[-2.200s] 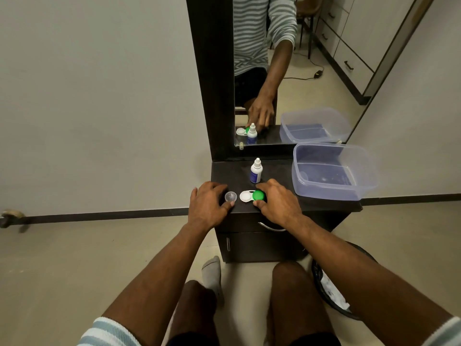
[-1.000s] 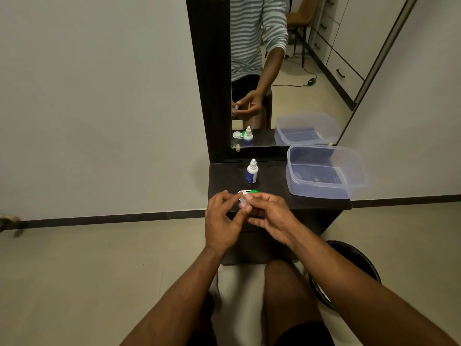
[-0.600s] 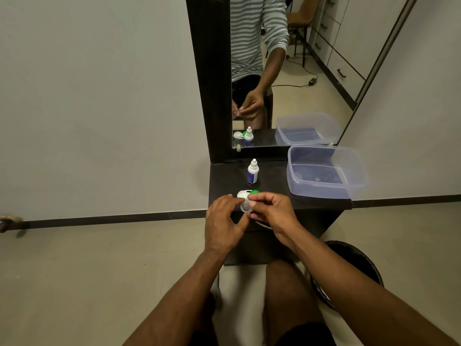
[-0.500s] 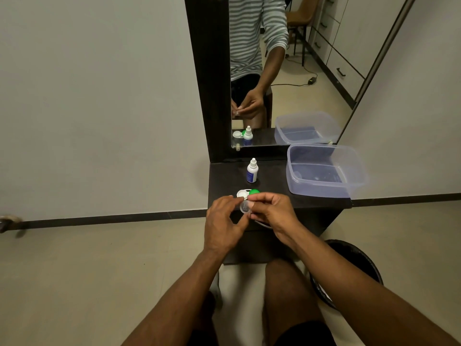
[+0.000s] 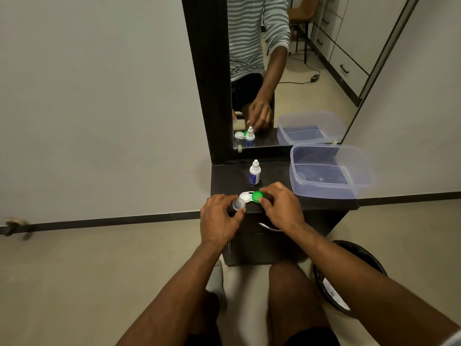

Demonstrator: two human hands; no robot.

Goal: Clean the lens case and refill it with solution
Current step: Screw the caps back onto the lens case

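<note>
Left hand (image 5: 219, 221) pinches small clear round cap (image 5: 238, 204) at dark bench (image 5: 224, 178) front edge. Right hand (image 5: 279, 206) grips green screw cap (image 5: 257, 196) on white plastic lens case (image 5: 245, 196). Risks: case skids under twist; clear cap slips to floor; nearby white solution bottle (image 5: 254, 172) toppled.

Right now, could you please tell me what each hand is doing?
Left hand: pinches the clear cap at the dresser's front edge.
Right hand: fingers grip the green cap on the lens case.
</note>
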